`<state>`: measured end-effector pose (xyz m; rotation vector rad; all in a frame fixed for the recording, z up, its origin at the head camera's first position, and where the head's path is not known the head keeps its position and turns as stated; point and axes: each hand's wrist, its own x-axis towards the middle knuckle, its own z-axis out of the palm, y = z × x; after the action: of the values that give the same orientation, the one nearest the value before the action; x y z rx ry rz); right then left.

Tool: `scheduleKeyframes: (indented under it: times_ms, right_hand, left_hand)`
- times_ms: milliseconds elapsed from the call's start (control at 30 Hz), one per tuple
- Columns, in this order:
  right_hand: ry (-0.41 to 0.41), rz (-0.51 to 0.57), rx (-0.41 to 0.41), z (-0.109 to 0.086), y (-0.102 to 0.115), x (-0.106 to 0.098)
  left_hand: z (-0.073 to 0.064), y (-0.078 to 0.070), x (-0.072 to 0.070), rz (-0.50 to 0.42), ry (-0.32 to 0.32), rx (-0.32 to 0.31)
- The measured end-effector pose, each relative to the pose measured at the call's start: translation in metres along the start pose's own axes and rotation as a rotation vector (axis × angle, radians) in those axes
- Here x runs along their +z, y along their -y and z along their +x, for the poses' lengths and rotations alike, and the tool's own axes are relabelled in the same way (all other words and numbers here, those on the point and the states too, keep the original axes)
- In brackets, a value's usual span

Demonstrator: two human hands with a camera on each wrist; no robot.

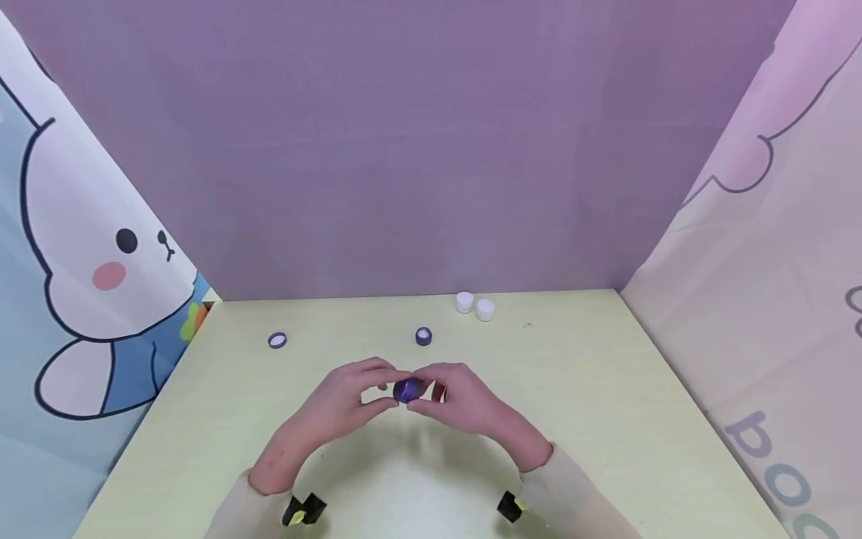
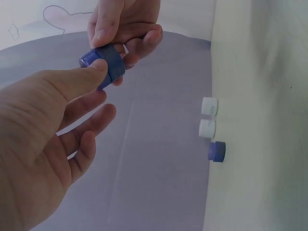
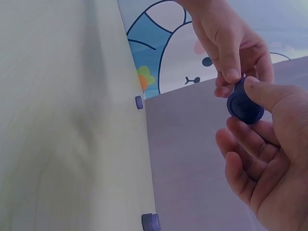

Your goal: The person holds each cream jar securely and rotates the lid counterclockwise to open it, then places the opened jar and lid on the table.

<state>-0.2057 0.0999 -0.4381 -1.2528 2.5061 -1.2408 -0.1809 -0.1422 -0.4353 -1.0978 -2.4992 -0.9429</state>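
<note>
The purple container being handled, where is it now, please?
In the head view, the purple container is below centre, pinched between left hand and right hand over the table.

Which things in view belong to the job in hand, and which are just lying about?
Likely the job's:
- purple container, held by left hand and right hand

Apparently lying about, untouched:
- two white cylinders, at the back
- shallow purple piece, left
- taller purple piece, centre; both purple pieces could be related

Container (image 1: pixel 407 390) before jar (image 1: pixel 423 337), lid (image 1: pixel 277 340) left, two tubs (image 1: pixel 465 302) (image 1: pixel 484 311) behind right, table (image 1: pixel 572 389) beneath
</note>
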Motion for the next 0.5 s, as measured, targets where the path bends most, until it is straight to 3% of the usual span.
scheduleKeyframes:
  times_ms: [300,500]
  right_hand:
    - [-0.015,-0.004,-0.004,0.0000,-0.0022,0.0029]
    - [-0.048,-0.011,-0.015,0.0001,-0.0019,0.0041]
  left_hand:
    - [0.0007,-0.0017,0.0021,0.053,-0.047,-0.026]
    - [0.0012,-0.0050,0.0043,0.084,-0.090,-0.083]
